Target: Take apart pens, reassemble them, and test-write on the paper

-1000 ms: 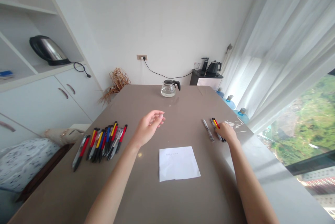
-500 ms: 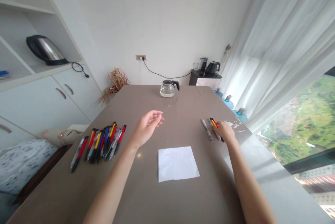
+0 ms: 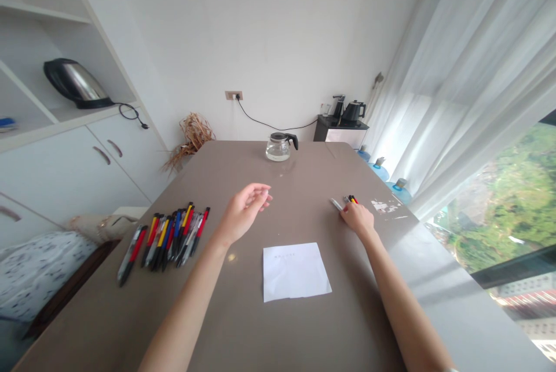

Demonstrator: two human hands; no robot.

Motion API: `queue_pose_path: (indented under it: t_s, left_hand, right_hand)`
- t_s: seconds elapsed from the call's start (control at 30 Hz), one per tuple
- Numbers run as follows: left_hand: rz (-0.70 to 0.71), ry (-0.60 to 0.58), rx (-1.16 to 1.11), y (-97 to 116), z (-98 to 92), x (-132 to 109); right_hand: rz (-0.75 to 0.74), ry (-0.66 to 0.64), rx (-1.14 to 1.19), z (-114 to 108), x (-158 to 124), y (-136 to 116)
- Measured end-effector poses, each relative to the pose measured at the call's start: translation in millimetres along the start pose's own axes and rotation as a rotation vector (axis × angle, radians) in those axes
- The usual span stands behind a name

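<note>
My right hand (image 3: 358,219) is at the right of the brown table, its fingers closed on a clear pen (image 3: 336,204) whose far end sticks out to the left. Beside it, partly covered by the hand, the ends of a yellow-and-red pen (image 3: 353,199) and another clear pen (image 3: 346,199) show. My left hand (image 3: 245,210) hovers over the middle of the table, loosely curved, thumb and fingers apart, with nothing in it. Several red, yellow, blue and clear pens (image 3: 176,236) lie in a group on the left. A white paper sheet (image 3: 296,273) lies flat between my forearms.
A glass pot (image 3: 278,149) with a black handle and clear liquid stands at the table's far end. Whitish marks (image 3: 384,207) spot the right edge. Beyond are a black kettle (image 3: 354,111) on a stand, blue water bottles (image 3: 398,190) and a steel kettle (image 3: 78,82) on a shelf.
My right hand has shifted left from the yellow-and-red pen to the leftmost clear pen, which has moved slightly left. My left hand has stayed in place.
</note>
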State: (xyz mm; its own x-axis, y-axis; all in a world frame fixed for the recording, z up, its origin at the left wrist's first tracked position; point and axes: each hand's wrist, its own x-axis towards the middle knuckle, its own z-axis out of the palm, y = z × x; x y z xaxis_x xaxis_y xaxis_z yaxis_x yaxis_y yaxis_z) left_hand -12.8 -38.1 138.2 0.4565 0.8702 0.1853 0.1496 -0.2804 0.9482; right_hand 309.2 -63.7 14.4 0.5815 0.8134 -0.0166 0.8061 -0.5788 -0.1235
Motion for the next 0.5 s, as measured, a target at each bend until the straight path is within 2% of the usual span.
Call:
queue_pose_path:
  t_s: [0.1,0.23,0.37,0.43,0.5]
  left_hand:
    - [-0.001,0.004,0.000,0,0.1,0]
    - [0.000,0.004,0.006,0,0.1,0]
    - [0.001,0.004,0.011,-1,-0.1,0]
    - [0.002,0.005,0.012,-1,-0.1,0]
    - [0.002,0.007,0.011,-1,-0.1,1]
  right_hand:
    - [-0.016,0.039,0.152,-11,1,8]
    - [-0.158,0.064,0.519,-31,0,24]
    - [-0.244,-0.081,0.873,-45,-6,35]
    - [-0.272,-0.122,0.932,-47,-7,37]
    - [-0.278,-0.124,0.884,-45,-7,38]
